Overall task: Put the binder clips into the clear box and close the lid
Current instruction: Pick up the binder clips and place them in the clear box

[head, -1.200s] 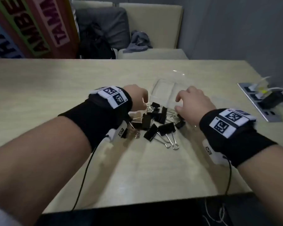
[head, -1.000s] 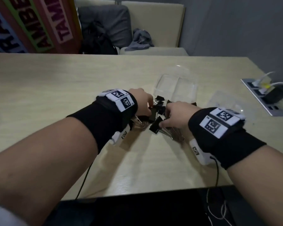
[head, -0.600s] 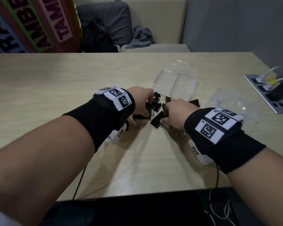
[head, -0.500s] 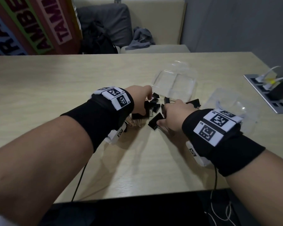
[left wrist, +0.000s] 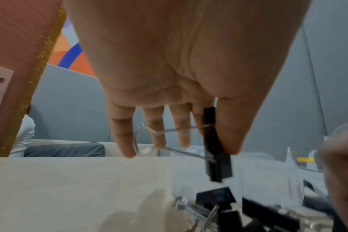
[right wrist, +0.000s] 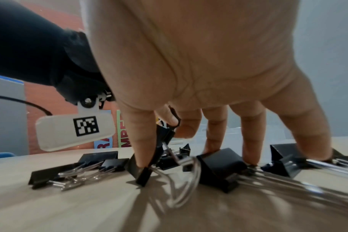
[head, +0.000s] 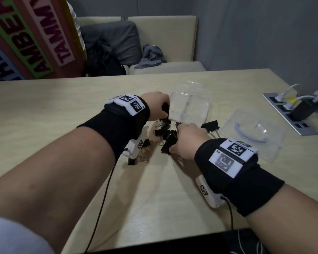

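Several black binder clips [head: 163, 132] lie piled mid-table. My left hand [head: 162, 110] pinches one binder clip [left wrist: 215, 149] between thumb and forefinger, lifted off the pile beside the near left corner of the open clear box [head: 189, 107]. My right hand [head: 174, 142] is down on the pile. Its thumb and forefinger pinch a clip [right wrist: 147, 166] that still touches the table, while the other fingertips [right wrist: 250, 157] rest on neighbouring clips [right wrist: 218, 166]. The clear lid [head: 251, 132] lies apart, right of the box. One clip [head: 210, 125] sits between pile and lid.
A power strip [head: 292, 114] with plugs and a black adapter sits at the table's right edge. More clips [head: 141, 153] lie under my left wrist. A bench with a bag and clothes [head: 151, 55] stands behind the table, beside a colourful lettered board [head: 35, 37].
My right hand came in from the right onto the pile and pinched a clip. My left hand has picked one clip up and raised it toward the box.
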The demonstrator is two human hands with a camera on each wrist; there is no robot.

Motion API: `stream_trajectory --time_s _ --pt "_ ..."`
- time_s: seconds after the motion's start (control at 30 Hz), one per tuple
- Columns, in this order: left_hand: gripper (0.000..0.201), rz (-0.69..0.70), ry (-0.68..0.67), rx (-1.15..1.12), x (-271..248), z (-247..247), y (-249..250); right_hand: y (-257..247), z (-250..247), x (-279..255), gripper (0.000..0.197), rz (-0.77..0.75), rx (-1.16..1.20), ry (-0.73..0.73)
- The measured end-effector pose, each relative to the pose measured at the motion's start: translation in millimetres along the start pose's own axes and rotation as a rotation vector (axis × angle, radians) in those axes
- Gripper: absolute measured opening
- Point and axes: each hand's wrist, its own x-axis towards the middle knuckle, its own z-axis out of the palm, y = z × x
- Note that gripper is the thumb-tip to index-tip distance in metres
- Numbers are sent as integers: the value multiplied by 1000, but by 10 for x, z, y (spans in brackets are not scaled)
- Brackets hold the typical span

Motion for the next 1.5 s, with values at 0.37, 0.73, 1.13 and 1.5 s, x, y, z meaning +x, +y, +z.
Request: stream_trajectory --time_s 0.37,0.73,1.13,1.5 --pt "4 -101 -305 -289 125 -125 -97 348 -342 121 20 -116 360 -59" --pt "24 -340 81 -599 430 -149 -216 42 -527 519 19 9 776 174" --pt "49 -402 124 -78 834 46 -35 -80 -421 683 23 -34 386 259" --pt "37 -284 -44 137 628 43 -78 169 -510 314 16 -163 255 80"
